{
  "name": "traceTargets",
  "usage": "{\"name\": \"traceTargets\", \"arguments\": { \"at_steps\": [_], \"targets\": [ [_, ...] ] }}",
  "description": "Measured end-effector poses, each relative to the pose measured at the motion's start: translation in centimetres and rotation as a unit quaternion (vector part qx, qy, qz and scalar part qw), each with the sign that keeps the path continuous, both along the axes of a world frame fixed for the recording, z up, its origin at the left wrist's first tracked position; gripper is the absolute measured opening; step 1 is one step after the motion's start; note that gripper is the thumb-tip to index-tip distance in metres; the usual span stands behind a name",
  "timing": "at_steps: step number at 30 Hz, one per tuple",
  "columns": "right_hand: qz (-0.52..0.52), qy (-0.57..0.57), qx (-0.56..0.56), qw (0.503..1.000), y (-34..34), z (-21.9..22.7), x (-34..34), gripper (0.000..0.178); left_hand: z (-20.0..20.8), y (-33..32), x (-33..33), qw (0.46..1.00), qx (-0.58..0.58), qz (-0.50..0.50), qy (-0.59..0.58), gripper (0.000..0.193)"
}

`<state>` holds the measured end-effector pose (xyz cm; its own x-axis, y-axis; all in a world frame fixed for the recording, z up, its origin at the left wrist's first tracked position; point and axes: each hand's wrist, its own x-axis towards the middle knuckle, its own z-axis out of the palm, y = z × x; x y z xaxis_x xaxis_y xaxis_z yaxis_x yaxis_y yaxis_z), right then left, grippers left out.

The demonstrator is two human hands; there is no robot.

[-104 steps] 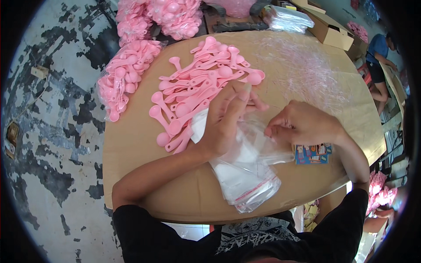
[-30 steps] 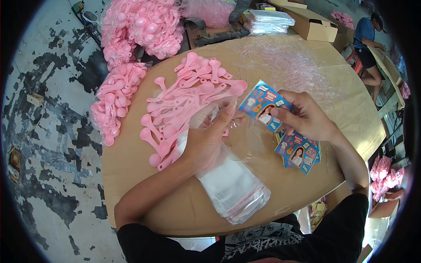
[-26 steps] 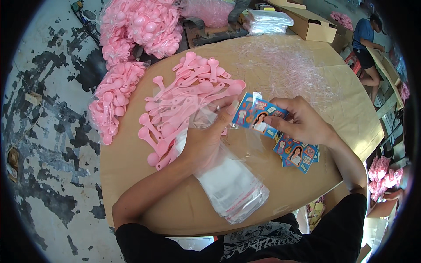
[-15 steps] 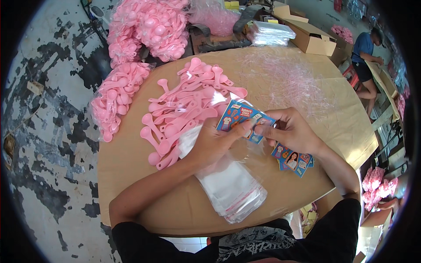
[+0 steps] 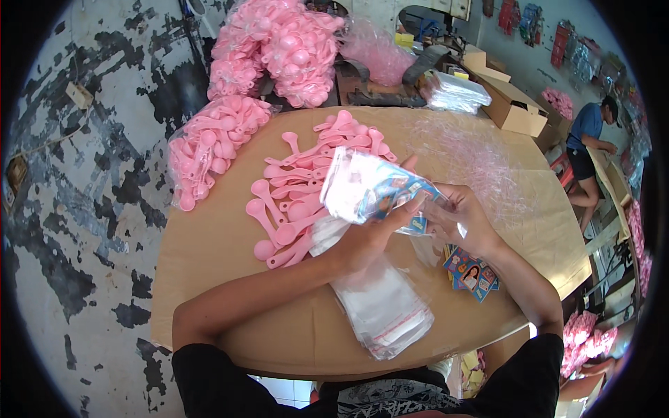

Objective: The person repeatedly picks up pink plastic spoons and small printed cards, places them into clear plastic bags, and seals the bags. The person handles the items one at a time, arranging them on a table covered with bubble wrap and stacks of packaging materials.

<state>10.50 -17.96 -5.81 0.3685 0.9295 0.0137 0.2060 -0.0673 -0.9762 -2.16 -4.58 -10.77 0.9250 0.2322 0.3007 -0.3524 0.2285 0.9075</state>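
My left hand (image 5: 380, 237) is closed on a clear plastic bag (image 5: 346, 188) that glares white in the light. A blue printed card (image 5: 398, 198) shows through the plastic, partly hidden by glare and fingers. My right hand (image 5: 463, 219) pinches the bag's other end. Below my hands lies a stack of flat clear bags (image 5: 390, 306), partly under my left forearm. Several blue picture cards (image 5: 474, 275) lie in a loose pile beside my right forearm. Beyond my left hand spreads a heap of pink plastic measuring spoons (image 5: 300, 188).
Bulging bags of pink spoons (image 5: 216, 143) line the table's far left edge. Fine clear plastic strands (image 5: 481, 157) lie at the far right of the brown-covered table (image 5: 279, 327). Behind are packed clear bags (image 5: 456, 93) and a cardboard box (image 5: 512, 104). A person (image 5: 589, 143) works at the right.
The blue card, bare before, now sits behind shiny clear plastic in my hands. The whole view has shifted slightly, with the table lower in the picture.
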Motion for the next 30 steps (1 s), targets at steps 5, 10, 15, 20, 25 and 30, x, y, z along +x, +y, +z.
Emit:
{"name": "traceTargets", "arguments": {
  "at_steps": [5,10,15,20,25,30],
  "targets": [
    [0.019,-0.029,0.016,0.999,1.1,-0.4,0.9,0.028,1.1,-0.1,-0.1,0.989,-0.143,0.005,-0.032,0.05],
    [0.064,-0.019,0.011,0.998,1.8,-0.4,2.2,0.021,-0.1,0.1,-0.3,0.995,-0.088,0.04,0.02,0.047],
    [0.146,-0.133,0.04,0.979,3.3,1.4,4.5,0.019,0.9,-0.6,-0.3,0.987,-0.083,0.137,0.007,0.041],
    [0.18,-0.177,0.021,0.967,6.4,2.0,12.1,0.022,1.1,0.2,-0.3,0.953,-0.28,0.024,0.109,0.036],
    [0.11,-0.458,0.073,0.879,7.3,-3.3,11.0,0.028,0.1,-0.1,0.0,0.996,-0.058,0.065,0.017,0.044],
    [0.085,-0.481,0.03,0.872,7.3,-4.9,12.0,0.026,-0.2,0.1,0.3,0.994,-0.086,0.068,0.022,0.045]
  ]
}}
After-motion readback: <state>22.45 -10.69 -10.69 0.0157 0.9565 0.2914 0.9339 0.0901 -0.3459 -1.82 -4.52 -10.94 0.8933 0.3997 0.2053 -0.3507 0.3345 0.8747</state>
